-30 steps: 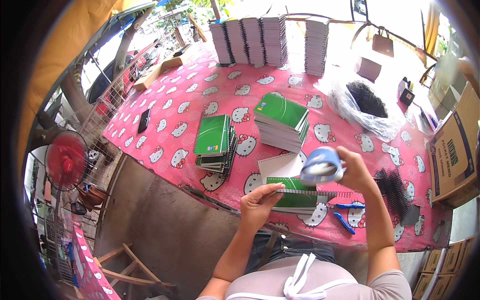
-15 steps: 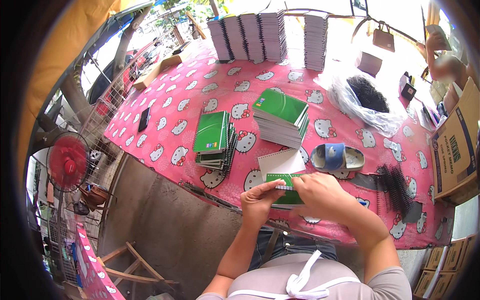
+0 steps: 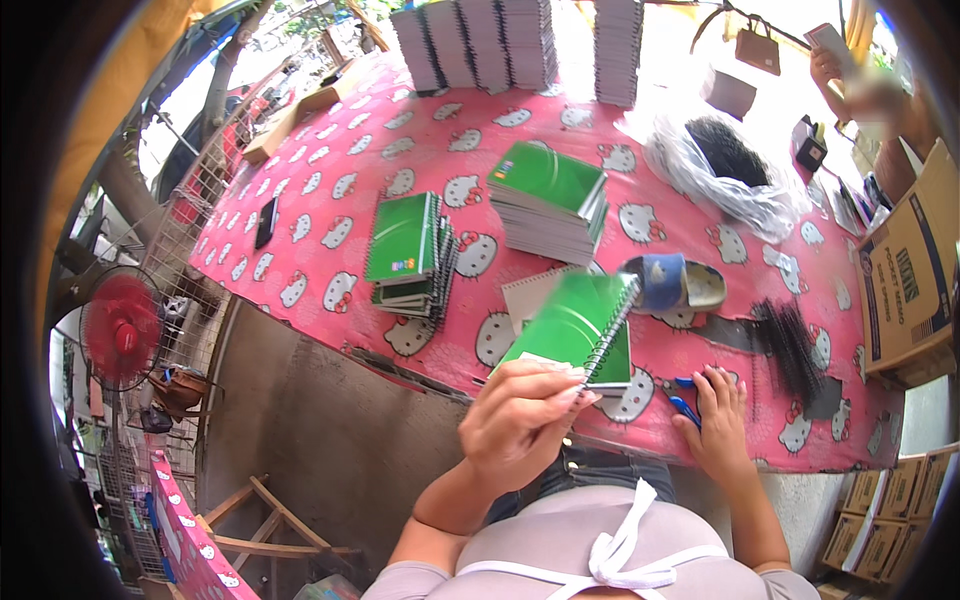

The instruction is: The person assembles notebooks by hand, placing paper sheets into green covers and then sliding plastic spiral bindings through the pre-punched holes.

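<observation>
Okay, so the left hand (image 3: 525, 415) is pinching a green spiral notebook (image 3: 570, 322) near the lower end of its coil, grip closed on it, and the notebook is tilting over the near side of the pink-covered bench (image 3: 352, 268). The right hand (image 3: 718, 428) is spreading its fingers by a blue-handled tool (image 3: 686, 408), grip pretty open; can't tell if they're touching. A blue slipper (image 3: 662, 283) is sitting just past the coil, and two green notebook stacks (image 3: 548, 180) are standing farther back.
</observation>
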A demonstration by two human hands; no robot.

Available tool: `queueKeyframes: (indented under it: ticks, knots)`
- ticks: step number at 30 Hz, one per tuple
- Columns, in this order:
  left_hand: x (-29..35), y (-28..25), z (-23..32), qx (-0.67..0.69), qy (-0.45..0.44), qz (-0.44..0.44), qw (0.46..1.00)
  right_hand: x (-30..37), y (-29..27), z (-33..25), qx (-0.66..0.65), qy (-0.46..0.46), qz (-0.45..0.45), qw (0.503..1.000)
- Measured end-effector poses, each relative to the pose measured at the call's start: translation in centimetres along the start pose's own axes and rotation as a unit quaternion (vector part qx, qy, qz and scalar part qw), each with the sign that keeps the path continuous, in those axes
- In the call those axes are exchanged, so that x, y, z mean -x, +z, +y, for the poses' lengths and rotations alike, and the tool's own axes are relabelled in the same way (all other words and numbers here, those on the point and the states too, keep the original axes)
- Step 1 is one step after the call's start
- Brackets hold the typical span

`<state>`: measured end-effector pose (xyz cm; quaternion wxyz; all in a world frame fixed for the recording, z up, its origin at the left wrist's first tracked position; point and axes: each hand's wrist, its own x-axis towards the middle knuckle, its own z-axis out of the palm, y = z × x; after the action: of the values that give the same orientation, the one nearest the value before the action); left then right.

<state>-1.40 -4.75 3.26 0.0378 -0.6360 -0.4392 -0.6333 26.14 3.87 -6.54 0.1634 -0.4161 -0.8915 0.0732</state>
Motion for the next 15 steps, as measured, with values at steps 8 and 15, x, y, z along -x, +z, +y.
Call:
queueKeyframes:
  ticks: [8,15]
  knots:
    - [4.2,3.0,-1.4,-0.067,-0.212,-0.03,0.975,-3.5,-4.3,-6.8,-0.272,-0.04,-0.035,0.961]
    - [5.9,2.7,-2.6,-0.015,-0.196,-0.049,0.979,-3.6,-3.7,-8.0,-0.248,-0.075,0.013,0.966]
